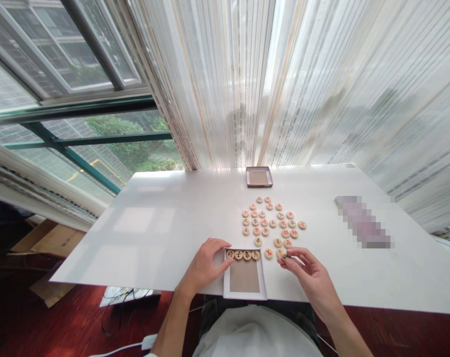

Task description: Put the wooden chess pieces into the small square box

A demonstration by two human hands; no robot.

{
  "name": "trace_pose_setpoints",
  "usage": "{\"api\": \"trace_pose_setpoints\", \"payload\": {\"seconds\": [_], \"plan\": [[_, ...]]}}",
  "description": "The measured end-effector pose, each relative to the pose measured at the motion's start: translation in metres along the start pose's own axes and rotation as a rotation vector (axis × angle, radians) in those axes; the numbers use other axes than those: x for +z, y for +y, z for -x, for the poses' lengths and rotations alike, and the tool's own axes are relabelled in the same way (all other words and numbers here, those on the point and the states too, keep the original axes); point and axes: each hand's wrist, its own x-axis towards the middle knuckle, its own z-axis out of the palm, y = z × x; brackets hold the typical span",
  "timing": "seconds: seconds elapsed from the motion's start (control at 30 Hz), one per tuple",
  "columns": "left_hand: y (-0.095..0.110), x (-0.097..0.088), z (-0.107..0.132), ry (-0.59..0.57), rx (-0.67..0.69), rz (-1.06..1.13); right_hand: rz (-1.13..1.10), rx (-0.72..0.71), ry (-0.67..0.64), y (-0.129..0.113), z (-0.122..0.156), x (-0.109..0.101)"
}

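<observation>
A shallow open box (263, 282) lies at the table's near edge. Along its far wall sits a row of several round Chinese chess pieces (247, 255) with black characters. My left hand (203, 265) grips the box's far left corner, its thumb over the rim beside the leftmost piece. Just right of the box, my right hand (307, 271) pinches a Chinese chess piece (285, 256) between thumb and fingers, tilted on edge. A red-marked piece (268, 253) lies between the box and that hand. Many more red and black pieces (264, 223) are spread beyond.
A second shallow box (259, 177) rests near the far edge of the white table (165, 223). To the right lies a blurred-out pinkish object (362, 220). Curtains (228, 89) and a window border the table; a cardboard box (57, 243) stands on the floor at left.
</observation>
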Motion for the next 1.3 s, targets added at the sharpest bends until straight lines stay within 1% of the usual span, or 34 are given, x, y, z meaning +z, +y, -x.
{"api": "trace_pose_setpoints", "payload": {"seconds": [0.1, 0.27, 0.33, 0.4, 0.57, 0.73, 0.93, 1.07, 1.3], "plan": [[-0.001, 0.001, 0.007, 0.027, -0.023, 0.017, -0.010, 0.011, -0.055, -0.003, 0.002, 0.021], [-0.002, 0.007, 0.009, 0.087, -0.005, 0.006, -0.014, 0.050, -0.255, -0.005, 0.006, 0.065], [-0.003, 0.010, 0.008, 0.117, -0.006, 0.007, -0.002, 0.071, -0.298, -0.003, 0.006, 0.078], [-0.004, 0.013, 0.007, 0.137, -0.013, 0.007, 0.017, 0.064, -0.310, -0.001, 0.005, 0.086], [-0.004, 0.016, 0.006, 0.171, -0.037, 0.004, 0.070, -0.004, -0.301, 0.002, 0.005, 0.093], [-0.005, 0.018, 0.009, 0.192, -0.063, 0.011, 0.131, -0.012, -0.301, 0.006, 0.007, 0.095], [-0.005, 0.017, 0.010, 0.208, -0.049, 0.014, 0.346, -0.029, -0.304, 0.014, 0.009, 0.103], [-0.005, 0.016, 0.011, 0.210, -0.038, 0.020, 0.485, -0.100, -0.274, 0.014, 0.009, 0.108], [-0.004, 0.016, 0.011, 0.204, -0.038, 0.019, 0.523, -0.159, -0.301, 0.011, 0.012, 0.114]]}}
